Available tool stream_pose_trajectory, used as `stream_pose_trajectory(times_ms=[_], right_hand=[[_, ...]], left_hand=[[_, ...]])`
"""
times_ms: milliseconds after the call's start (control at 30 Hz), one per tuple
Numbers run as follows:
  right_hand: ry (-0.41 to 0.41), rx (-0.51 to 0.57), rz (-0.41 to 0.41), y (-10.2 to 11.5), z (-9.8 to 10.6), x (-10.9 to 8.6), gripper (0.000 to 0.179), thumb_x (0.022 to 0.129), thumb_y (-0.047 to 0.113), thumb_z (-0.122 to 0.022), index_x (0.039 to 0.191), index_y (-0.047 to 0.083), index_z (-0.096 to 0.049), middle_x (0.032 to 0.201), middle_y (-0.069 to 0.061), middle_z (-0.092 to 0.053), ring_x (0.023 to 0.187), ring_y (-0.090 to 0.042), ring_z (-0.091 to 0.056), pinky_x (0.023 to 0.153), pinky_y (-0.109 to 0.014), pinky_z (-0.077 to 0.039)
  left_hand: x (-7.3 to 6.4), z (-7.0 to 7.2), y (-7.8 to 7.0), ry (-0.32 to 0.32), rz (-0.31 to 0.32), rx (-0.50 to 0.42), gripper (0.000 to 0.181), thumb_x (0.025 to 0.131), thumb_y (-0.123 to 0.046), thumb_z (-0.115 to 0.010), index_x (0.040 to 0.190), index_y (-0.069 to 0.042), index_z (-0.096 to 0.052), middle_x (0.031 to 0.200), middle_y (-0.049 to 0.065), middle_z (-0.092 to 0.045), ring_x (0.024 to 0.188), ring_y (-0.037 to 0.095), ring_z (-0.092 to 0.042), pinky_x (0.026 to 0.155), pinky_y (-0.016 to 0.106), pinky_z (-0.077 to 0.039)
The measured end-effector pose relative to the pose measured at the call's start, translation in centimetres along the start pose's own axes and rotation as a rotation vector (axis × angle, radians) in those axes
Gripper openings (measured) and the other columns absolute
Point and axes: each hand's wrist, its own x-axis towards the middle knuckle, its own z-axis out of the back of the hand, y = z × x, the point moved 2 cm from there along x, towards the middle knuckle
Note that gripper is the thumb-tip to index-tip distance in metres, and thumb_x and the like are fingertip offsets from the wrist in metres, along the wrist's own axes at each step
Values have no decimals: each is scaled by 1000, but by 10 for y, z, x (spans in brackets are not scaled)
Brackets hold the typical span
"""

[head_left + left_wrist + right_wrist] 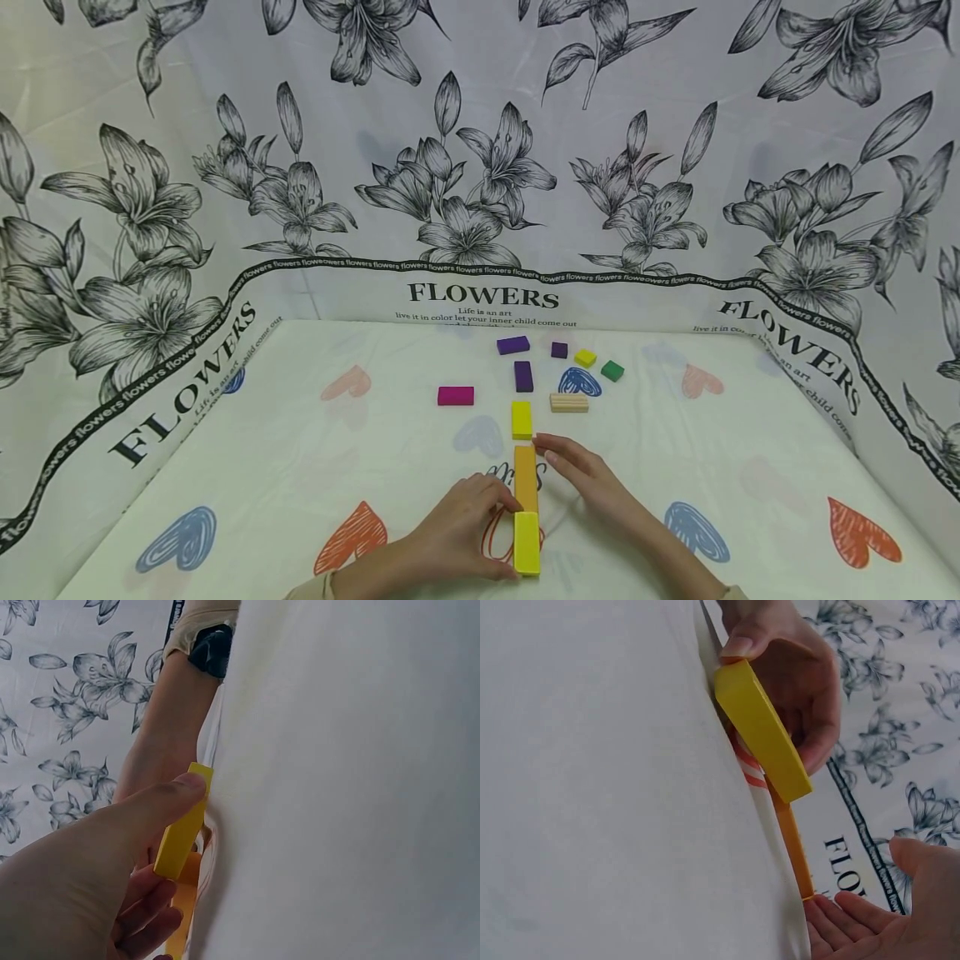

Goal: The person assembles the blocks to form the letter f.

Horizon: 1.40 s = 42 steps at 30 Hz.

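Near the front of the table my left hand (461, 529) pinches a yellow block (527, 544) lengthwise, thumb at its near end and fingers at the far end. Directly beyond it, in line, lies a longer orange block (526, 477). My right hand (588, 479) has its fingers extended beside the far end of the orange block, with nothing gripped. A second yellow block (521, 420) lies just past those fingertips. Seen from the right wrist, the held yellow block (763, 731) is tilted, and the right fingertips (829, 915) are right at the orange block's end (795, 851).
Farther back lie purple blocks (522, 377), a magenta block (456, 396) and a ridged bare-wood block (569, 403). Small yellow (585, 358) and green (612, 371) pieces sit at the back right. A flower-printed cloth (480, 192) hangs behind the table.
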Motion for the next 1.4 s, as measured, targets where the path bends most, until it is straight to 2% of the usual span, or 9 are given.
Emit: stream_pose_trajectory(times_ms=[500, 667, 1000, 1100, 1400], right_hand=[[4, 4, 5, 0, 1, 0, 47, 103, 38, -45, 145, 16, -45, 145, -7, -53, 138, -31, -44, 112, -56, -33], [-6, -8, -1, -1, 1, 1, 47, 103, 40, -45, 144, 17, -46, 144, -6, -54, 138, -30, -45, 112, -56, -33], [-22, -9, -12, -2, 0, 0, 47, 103, 39, -44, 144, 18, -46, 143, -4, -55, 137, -30, -45, 112, -57, -33], [-20, -12, -14, -2, 0, 0, 47, 103, 40, -44, 144, 18, -46, 143, -4, -55, 137, -30, -45, 112, -57, -33], [-20, -19, -13, -2, 0, 0, 47, 103, 40, -44, 144, 17, -47, 144, -5, -54, 137, -30, -45, 111, -57, -35]], left_hand=[[-1, 1, -2, 7, -5, 84, 61, 72, -67, -73, 115, -30, -53, 111, -15, -54, 99, 0, -45, 87, 20, -39], [-1, 0, -1, 22, 3, 69, 62, 73, -69, -71, 117, -30, -52, 110, -16, -55, 97, -1, -44, 84, 18, -37], [-1, 0, -2, 72, 80, 11, 61, 72, -69, -72, 116, -32, -52, 109, -19, -55, 95, -2, -42, 83, 17, -35], [-1, 0, -2, 74, 97, 5, 61, 71, -69, -72, 115, -33, -52, 108, -20, -55, 93, -3, -41, 82, 17, -35], [0, -1, 0, 59, 96, 10, 60, 71, -69, -72, 113, -32, -51, 105, -20, -55, 91, -4, -40, 80, 16, -34]])
